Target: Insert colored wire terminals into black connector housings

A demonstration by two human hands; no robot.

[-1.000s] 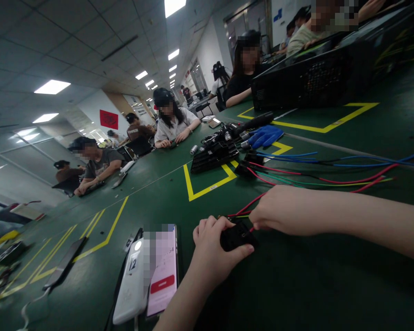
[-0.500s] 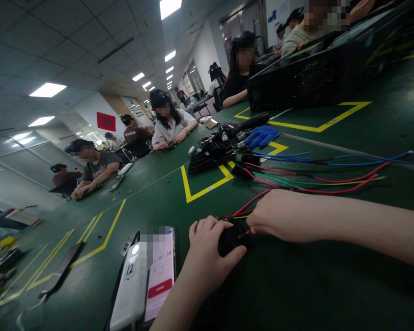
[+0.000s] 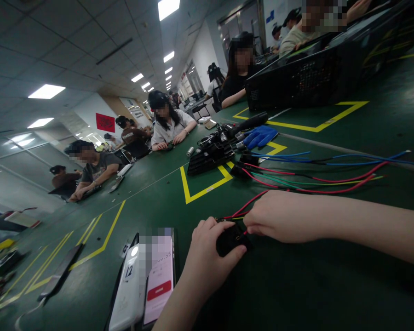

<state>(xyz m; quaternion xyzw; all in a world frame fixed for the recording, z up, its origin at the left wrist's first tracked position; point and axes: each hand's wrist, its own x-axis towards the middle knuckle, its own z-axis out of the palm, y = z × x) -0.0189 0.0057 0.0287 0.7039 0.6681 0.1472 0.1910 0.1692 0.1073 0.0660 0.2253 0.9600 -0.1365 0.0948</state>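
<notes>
My left hand point(image 3: 212, 250) is closed around a small black box-shaped part point(image 3: 230, 240), its thumb along the near side and its fingers over the far side. Against the right side of that part, my right hand point(image 3: 265, 216) pinches a red wire point(image 3: 245, 232), whose tip meets the part's face; how deep it sits cannot be made out. Another red wire point(image 3: 250, 201) and a yellow-green one run behind the part and partly under my right hand. The fingertips of my right hand are mostly hidden from view.
A phone point(image 3: 159, 280) and a white device marked 12 point(image 3: 128, 280) lie left of my forearm. Beyond my hands are blue wires point(image 3: 334, 161), a blue glove point(image 3: 261, 137), a black tray of tools point(image 3: 210, 158) and a large black case point(image 3: 296, 82). Several people sit around the green table.
The view has shifted very slightly. Both hands keep nearly the same hold on the black part and the red wire.
</notes>
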